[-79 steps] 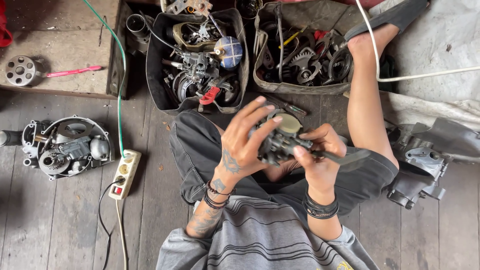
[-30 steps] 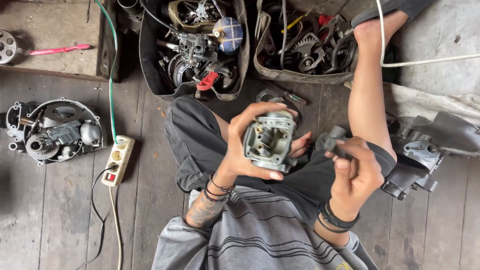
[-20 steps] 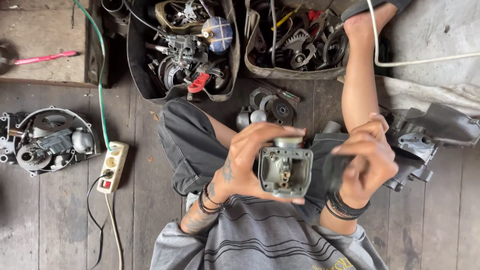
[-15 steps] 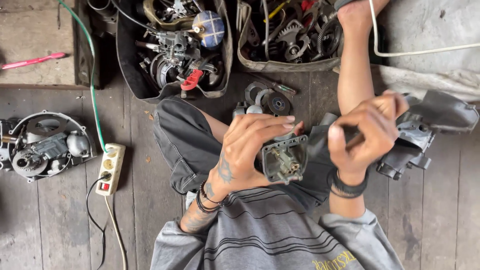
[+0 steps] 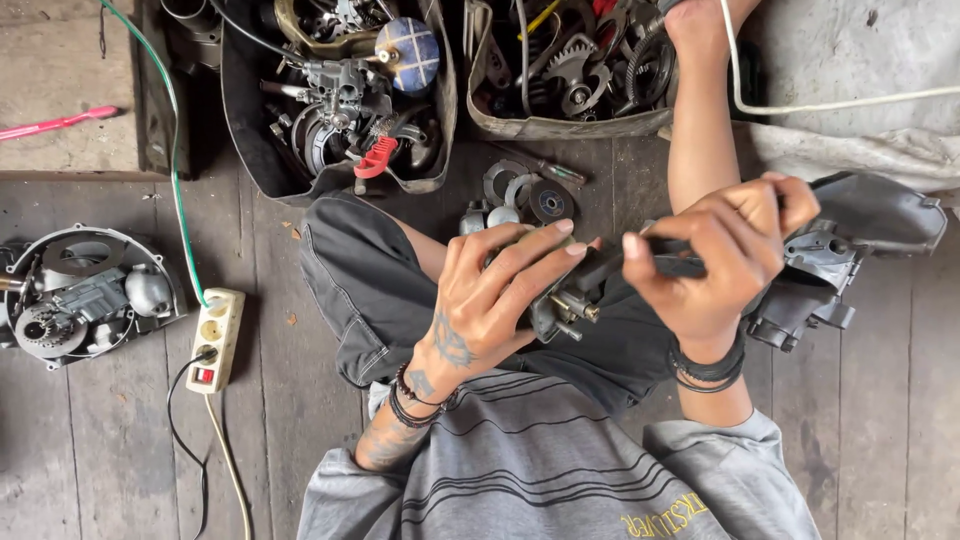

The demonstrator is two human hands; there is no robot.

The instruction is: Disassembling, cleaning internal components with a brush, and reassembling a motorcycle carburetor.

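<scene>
From the head view, the person sits cross-legged on a wooden plank floor (image 5: 120,440), and both hands meet over the lap. The left hand (image 5: 490,300) wraps a small metal carburetor body (image 5: 565,300), its fingers (image 5: 545,240) clenched over the top of it so that only the brass fittings on its near side show. The right hand (image 5: 725,250) is closed in a fist around a dark tool handle (image 5: 650,245), whose tip points into the carburetor body; what kind of tip it has is hidden.

Judging from this, the work on the part is mid-way: it is loose from any engine and held free in the air above the lap, with the tool applied to it. Loose discs and washers (image 5: 525,195) lie on the floor just beyond the carburetor body.

Farther beyond it stand two open bags of engine parts (image 5: 340,110) and tools (image 5: 570,70). To its left lie a white power strip (image 5: 215,340) and an opened engine casing (image 5: 85,295); to its right, a dark grey housing (image 5: 860,230). The boards are worn, grey and dusty.
</scene>
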